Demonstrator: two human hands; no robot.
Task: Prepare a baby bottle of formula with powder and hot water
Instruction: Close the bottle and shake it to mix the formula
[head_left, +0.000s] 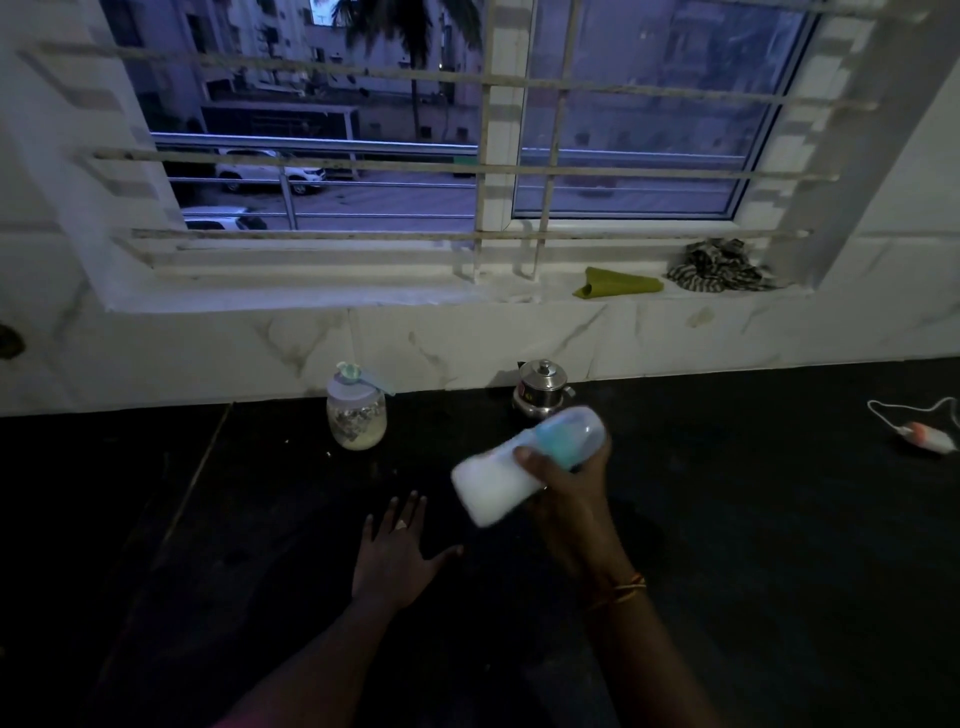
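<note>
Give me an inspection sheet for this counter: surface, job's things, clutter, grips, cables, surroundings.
Surface: dark counter, dimly lit.
Job's things: capped baby bottle, tilted, white inside; powder jar, scoop on top; lidded steel pot by wall.
Clutter: green cloth, striped cloth on sill.
Grips: right hand holds the bottle; left hand open, fingers spread, low over counter.
Cables: small corded device, far right.
Surroundings: barred window, dusk, parked cars outside.
</note>
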